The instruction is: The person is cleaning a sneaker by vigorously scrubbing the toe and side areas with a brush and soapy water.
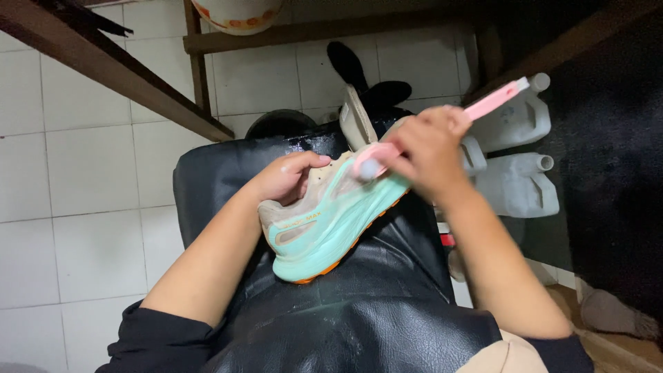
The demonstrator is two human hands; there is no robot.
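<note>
Sneaker (324, 221), tan upper w/ mint sole and orange tread edge, lies on its side across a black leather apron (345, 318) on the person's lap. Long axis runs diagonal: heel end low and toward the left hand, toe end up and away toward the right hand.

Left hand (286, 178) is closed on the heel/collar end, fingers curled over the tan upper, thumb side tucked behind; shoe extends right and slightly up from that hold. Left hand is the nearer one to the heel, acting as the clamp.

Right hand (431, 148) is wrapped tight round a pink brush (442, 128). Handle sticks out up-right past the knuckles; the bristle head pokes out down-left of the fist and sits on the sole's sidewall near the toe. So brush head touches the shoe just below-left of the right hold; brush axis roughly parallel w/ shoe axis.

Behind the shoe, beyond the right fist: a second tan shoe or insole (356, 117) upright, dark items behind it, can't tell what. Right of the fist: white plastic jugs (518, 152) on the floor. Floor is white tile (76, 173); wooden frame legs (124, 76) cross upper left. Dark mat at far right.
</note>
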